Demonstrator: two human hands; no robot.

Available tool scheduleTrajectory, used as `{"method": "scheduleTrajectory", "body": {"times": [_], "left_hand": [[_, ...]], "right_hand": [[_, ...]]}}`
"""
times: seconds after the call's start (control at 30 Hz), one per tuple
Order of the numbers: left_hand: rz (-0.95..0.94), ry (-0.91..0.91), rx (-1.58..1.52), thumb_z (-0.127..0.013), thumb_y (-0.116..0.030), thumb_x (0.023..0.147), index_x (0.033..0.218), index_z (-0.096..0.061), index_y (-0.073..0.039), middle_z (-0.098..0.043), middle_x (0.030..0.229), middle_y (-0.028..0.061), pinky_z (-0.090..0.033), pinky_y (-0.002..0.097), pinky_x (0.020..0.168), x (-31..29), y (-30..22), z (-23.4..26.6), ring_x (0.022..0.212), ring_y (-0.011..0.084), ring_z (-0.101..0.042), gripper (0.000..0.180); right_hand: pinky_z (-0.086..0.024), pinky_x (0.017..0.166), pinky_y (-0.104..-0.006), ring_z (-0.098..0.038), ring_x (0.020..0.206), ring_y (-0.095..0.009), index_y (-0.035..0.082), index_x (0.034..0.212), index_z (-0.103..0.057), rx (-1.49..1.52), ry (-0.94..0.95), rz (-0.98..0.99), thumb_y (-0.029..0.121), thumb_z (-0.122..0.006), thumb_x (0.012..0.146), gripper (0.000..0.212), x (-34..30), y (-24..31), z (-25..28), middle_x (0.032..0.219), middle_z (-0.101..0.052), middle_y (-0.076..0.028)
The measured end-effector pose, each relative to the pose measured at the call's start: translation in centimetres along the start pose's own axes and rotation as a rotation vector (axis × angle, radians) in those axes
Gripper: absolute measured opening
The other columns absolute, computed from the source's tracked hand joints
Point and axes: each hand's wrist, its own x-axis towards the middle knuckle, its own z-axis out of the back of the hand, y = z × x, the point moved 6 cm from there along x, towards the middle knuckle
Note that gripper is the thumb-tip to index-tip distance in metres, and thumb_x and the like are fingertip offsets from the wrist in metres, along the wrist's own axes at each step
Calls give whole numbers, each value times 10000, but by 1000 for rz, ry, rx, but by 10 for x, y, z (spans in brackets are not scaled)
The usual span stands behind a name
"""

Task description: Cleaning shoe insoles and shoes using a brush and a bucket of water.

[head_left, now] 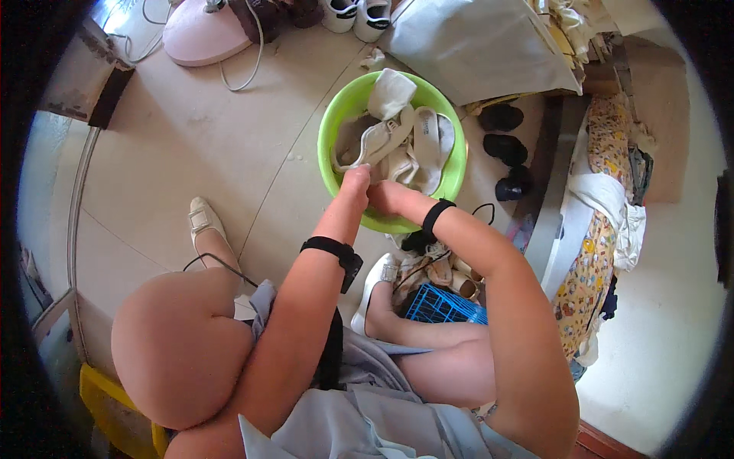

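Note:
A lime-green basin (pixel 330 122) stands on the floor, holding white shoes (pixel 380 141), a pale insole or shoe sole (pixel 430 145) and a folded white cloth-like piece (pixel 392 93). My left hand (pixel 356 182) reaches over the basin's near side, its fingers drawn together beside the edge of a white shoe. Close against it, my right hand (pixel 390 196) is curled inside the near rim. Its fingertips point down and are mostly hidden. What either hand grips cannot be made out. Black bands circle both wrists.
My white-shod feet flank the basin's near side. Between my legs and the bed side lie a blue plastic basket (pixel 443 304) and loose shoes. Black shoes (pixel 505 149) line the right. A large pale bag (pixel 482 46) stands behind; a pink fan-like base (pixel 205 34) with a cord sits far left.

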Motion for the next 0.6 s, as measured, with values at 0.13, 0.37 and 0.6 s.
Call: {"method": "scheduleTrajectory", "body": {"times": [0.13,0.37,0.6], "left_hand": [[-50,27,-49,-539,-265,795,1009,-592,-39,-586,1041,106,-346,350,881,12,3,3,999,226,-492,316],[39,45,125,-555,-250,757,1010,-584,-45,-601,936,115,-432,398,737,24,15,-10,851,253,-552,326],[-77,48,206,-534,-302,781,1142,-530,-19,-566,1083,154,-380,396,852,17,3,2,1004,279,-511,459]], "right_hand": [[-465,831,-346,-584,991,-235,47,1002,-588,-337,153,112,161,-489,799,254,12,8,1,1080,-605,-124],[-471,794,-342,-593,946,-239,41,980,-587,-322,33,144,170,-488,804,240,17,-13,-27,1041,-613,-122],[-478,757,-338,-602,901,-242,36,957,-585,-312,-137,223,180,-487,809,229,51,-22,-65,1001,-621,-120]]}}
